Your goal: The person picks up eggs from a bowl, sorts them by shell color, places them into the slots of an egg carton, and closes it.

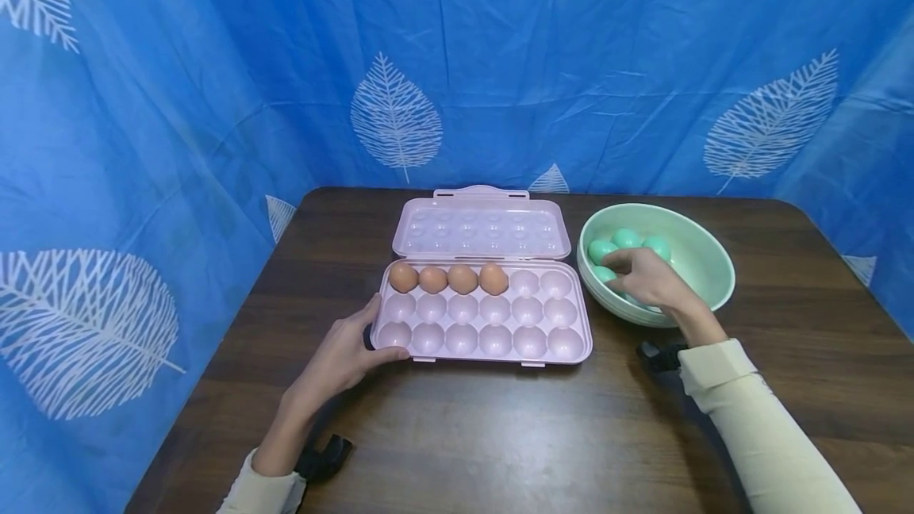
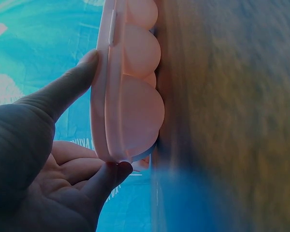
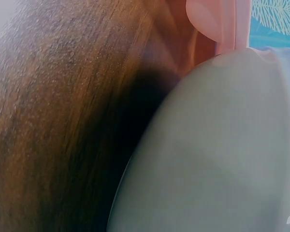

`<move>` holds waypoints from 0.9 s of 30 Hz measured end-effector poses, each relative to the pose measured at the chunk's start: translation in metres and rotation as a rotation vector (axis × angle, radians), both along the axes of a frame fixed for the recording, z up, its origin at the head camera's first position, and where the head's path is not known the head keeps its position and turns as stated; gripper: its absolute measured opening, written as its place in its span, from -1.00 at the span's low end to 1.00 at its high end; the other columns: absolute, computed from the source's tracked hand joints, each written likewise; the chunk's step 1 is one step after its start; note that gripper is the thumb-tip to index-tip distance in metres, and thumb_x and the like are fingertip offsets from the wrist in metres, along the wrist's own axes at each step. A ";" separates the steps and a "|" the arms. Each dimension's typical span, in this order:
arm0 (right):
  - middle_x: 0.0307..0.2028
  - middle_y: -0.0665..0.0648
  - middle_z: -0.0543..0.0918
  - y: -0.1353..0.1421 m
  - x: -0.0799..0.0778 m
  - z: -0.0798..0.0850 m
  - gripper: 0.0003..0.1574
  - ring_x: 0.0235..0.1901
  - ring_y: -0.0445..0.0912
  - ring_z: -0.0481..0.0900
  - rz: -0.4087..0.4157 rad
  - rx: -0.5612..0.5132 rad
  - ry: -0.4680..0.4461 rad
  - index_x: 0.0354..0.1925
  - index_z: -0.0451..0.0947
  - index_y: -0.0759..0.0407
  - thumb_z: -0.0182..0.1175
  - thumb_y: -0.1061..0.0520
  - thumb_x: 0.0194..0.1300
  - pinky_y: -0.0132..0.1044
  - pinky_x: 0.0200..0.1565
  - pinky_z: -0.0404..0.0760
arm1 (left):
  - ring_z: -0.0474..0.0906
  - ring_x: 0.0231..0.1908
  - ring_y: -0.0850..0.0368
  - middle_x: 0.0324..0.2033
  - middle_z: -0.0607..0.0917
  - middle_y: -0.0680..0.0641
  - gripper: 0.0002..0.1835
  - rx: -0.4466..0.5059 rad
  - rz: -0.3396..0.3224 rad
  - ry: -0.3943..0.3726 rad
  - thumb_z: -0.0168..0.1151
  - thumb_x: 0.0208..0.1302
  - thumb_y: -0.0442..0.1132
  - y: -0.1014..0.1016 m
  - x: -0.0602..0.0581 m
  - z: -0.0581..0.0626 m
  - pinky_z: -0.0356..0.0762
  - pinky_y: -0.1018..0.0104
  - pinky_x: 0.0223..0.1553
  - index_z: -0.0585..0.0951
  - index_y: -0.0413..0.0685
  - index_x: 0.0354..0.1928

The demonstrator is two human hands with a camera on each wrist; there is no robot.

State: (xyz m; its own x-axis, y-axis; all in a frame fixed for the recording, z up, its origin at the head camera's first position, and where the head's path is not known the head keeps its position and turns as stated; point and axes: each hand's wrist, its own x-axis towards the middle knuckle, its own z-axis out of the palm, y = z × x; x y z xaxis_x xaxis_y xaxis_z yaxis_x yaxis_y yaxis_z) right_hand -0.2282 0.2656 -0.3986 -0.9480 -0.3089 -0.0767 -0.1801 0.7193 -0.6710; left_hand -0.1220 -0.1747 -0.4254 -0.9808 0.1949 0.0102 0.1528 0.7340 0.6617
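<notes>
A pink egg tray lies on the table with its lid folded back. Four would be too exact, so several brown eggs fill the left part of its back row. My left hand grips the tray's front left corner, thumb along the front edge and fingers at the left side; the left wrist view shows the thumb against the rim. To the right, my right hand reaches into a green bowl, thumb and fingers around a green egg. The right wrist view shows only the bowl's outside.
More green eggs lie in the bowl, which stands close against the tray's right end. The dark wooden table runs back to a blue curtain with white leaf prints.
</notes>
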 end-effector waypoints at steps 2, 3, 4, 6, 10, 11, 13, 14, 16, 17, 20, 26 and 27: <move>0.11 0.55 0.52 0.000 0.000 0.000 -0.42 0.13 0.40 0.46 0.002 0.018 0.005 0.15 0.44 0.60 0.25 0.34 0.18 0.22 0.15 0.44 | 0.29 0.35 -0.20 0.41 0.28 -0.26 0.19 0.000 0.000 0.001 0.51 -0.03 0.20 0.000 0.000 0.000 0.33 -0.06 0.24 0.12 -0.22 0.51; 0.11 0.55 0.52 0.000 0.000 -0.001 -0.42 0.13 0.39 0.47 0.001 0.023 0.005 0.15 0.44 0.60 0.25 0.34 0.19 0.22 0.16 0.44 | 0.29 0.35 -0.20 0.41 0.28 -0.26 0.19 -0.001 0.000 0.002 0.51 -0.03 0.20 0.000 0.000 0.000 0.33 -0.06 0.25 0.12 -0.22 0.51; 0.10 0.55 0.52 0.000 0.000 -0.001 -0.42 0.13 0.39 0.47 0.001 0.027 0.003 0.16 0.44 0.59 0.25 0.33 0.19 0.22 0.16 0.44 | 0.29 0.35 -0.20 0.41 0.28 -0.26 0.19 -0.001 -0.001 0.003 0.51 -0.03 0.20 0.000 0.000 0.000 0.33 -0.06 0.25 0.12 -0.23 0.51; 0.09 0.54 0.54 0.001 0.001 -0.001 -0.42 0.11 0.37 0.48 -0.012 0.040 0.006 0.15 0.46 0.58 0.26 0.30 0.20 0.22 0.14 0.45 | 0.29 0.35 -0.20 0.41 0.28 -0.26 0.19 -0.001 -0.002 0.006 0.51 -0.03 0.20 0.000 0.000 -0.001 0.33 -0.06 0.25 0.12 -0.22 0.51; 0.07 0.51 0.56 0.001 0.003 0.001 -0.42 0.08 0.31 0.49 -0.078 0.040 0.009 0.15 0.48 0.55 0.29 0.23 0.23 0.20 0.12 0.44 | 0.31 0.34 -0.20 0.41 0.29 -0.25 0.19 0.000 -0.004 0.012 0.51 -0.03 0.20 0.000 0.000 0.000 0.34 -0.06 0.24 0.12 -0.21 0.51; 0.08 0.50 0.56 0.002 0.004 0.002 -0.41 0.06 0.30 0.49 -0.105 0.038 0.009 0.15 0.48 0.53 0.30 0.20 0.24 0.20 0.11 0.45 | 0.31 0.34 -0.20 0.41 0.29 -0.25 0.19 -0.001 -0.004 0.013 0.51 -0.03 0.20 0.000 0.000 0.000 0.34 -0.06 0.24 0.12 -0.22 0.51; 0.10 0.49 0.54 0.002 0.006 0.003 -0.38 0.06 0.28 0.47 -0.153 0.011 0.016 0.17 0.48 0.51 0.32 0.17 0.25 0.19 0.10 0.45 | 0.30 0.34 -0.21 0.41 0.28 -0.26 0.19 -0.002 -0.003 0.011 0.52 -0.03 0.19 0.000 0.000 0.000 0.34 -0.06 0.24 0.12 -0.22 0.51; 0.12 0.49 0.53 0.003 0.007 0.004 -0.37 0.07 0.28 0.46 -0.172 -0.006 0.026 0.18 0.47 0.49 0.33 0.15 0.25 0.19 0.10 0.44 | 0.29 0.35 -0.21 0.41 0.28 -0.26 0.18 -0.003 -0.003 0.011 0.52 -0.03 0.19 0.000 0.000 0.000 0.33 -0.06 0.24 0.12 -0.23 0.51; 0.14 0.48 0.52 0.004 0.009 0.004 -0.35 0.08 0.29 0.45 -0.207 -0.047 0.058 0.19 0.47 0.47 0.35 0.10 0.26 0.16 0.08 0.45 | 0.29 0.35 -0.21 0.41 0.28 -0.27 0.18 -0.005 -0.001 0.010 0.52 -0.03 0.18 0.000 0.000 0.000 0.33 -0.07 0.25 0.12 -0.24 0.51; 0.14 0.47 0.52 0.005 0.010 0.004 -0.34 0.09 0.29 0.46 -0.222 -0.078 0.078 0.19 0.47 0.46 0.36 0.09 0.26 0.13 0.06 0.46 | 0.29 0.35 -0.21 0.41 0.28 -0.27 0.18 -0.007 -0.001 0.011 0.52 -0.03 0.18 0.000 0.000 0.000 0.33 -0.07 0.25 0.12 -0.24 0.51; 0.13 0.45 0.54 0.009 0.014 0.005 -0.33 0.10 0.24 0.47 -0.262 -0.173 0.132 0.20 0.46 0.45 0.36 0.05 0.28 -0.11 0.03 0.46 | 0.28 0.35 -0.21 0.41 0.27 -0.27 0.19 -0.008 -0.001 0.009 0.52 -0.03 0.17 0.000 0.000 0.000 0.32 -0.07 0.25 0.12 -0.25 0.51; 0.11 0.37 0.56 0.008 0.020 0.006 -0.32 0.12 0.11 0.49 -0.351 -0.277 0.211 0.20 0.47 0.42 0.35 0.02 0.28 -0.35 0.05 0.45 | 0.26 0.36 -0.21 0.42 0.26 -0.27 0.19 -0.013 0.000 -0.003 0.52 -0.03 0.18 0.001 0.000 0.000 0.31 -0.07 0.26 0.11 -0.25 0.51; 0.10 0.35 0.57 0.006 0.022 0.007 -0.34 0.11 0.07 0.51 -0.360 -0.304 0.222 0.19 0.47 0.42 0.36 0.04 0.28 -0.39 0.07 0.47 | 0.26 0.36 -0.21 0.42 0.26 -0.27 0.19 -0.015 -0.001 -0.003 0.52 -0.03 0.18 0.001 0.000 0.000 0.31 -0.07 0.26 0.11 -0.25 0.51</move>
